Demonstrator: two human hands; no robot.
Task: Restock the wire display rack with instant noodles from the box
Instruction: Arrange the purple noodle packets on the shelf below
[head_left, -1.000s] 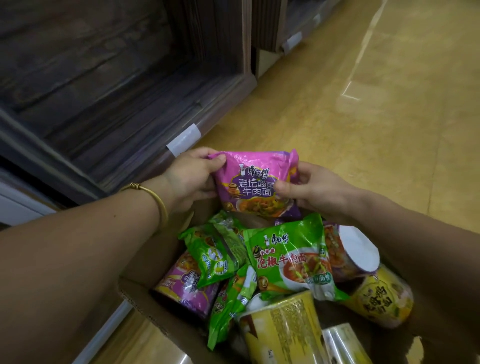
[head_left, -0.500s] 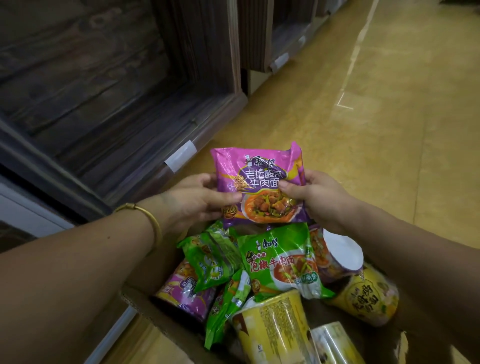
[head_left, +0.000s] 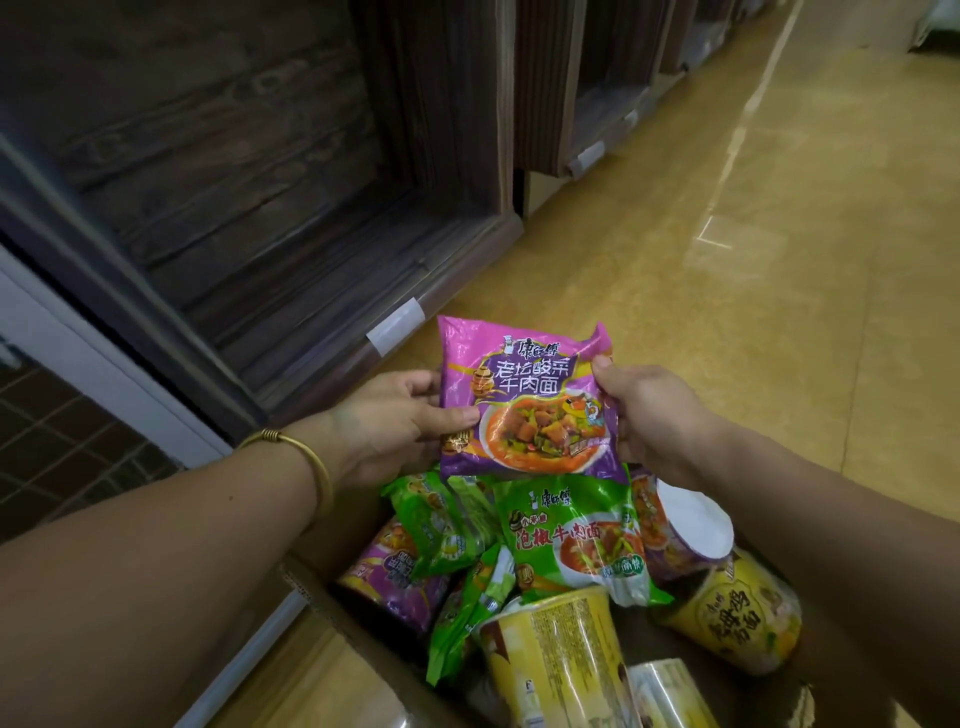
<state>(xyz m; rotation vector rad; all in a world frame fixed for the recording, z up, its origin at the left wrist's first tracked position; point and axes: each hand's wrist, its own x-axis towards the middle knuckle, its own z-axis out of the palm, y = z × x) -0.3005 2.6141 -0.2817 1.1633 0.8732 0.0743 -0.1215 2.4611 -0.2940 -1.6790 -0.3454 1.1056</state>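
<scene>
Above the cardboard box, both hands pinch a purple instant noodle packet, left hand and right hand on opposite edges. Pickup done; next, carry it to the rack, out of view.

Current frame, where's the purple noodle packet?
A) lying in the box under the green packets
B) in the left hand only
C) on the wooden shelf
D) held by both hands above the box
D: the left hand and the right hand each pinch a side edge of the purple packet, which is raised over the box.
</scene>
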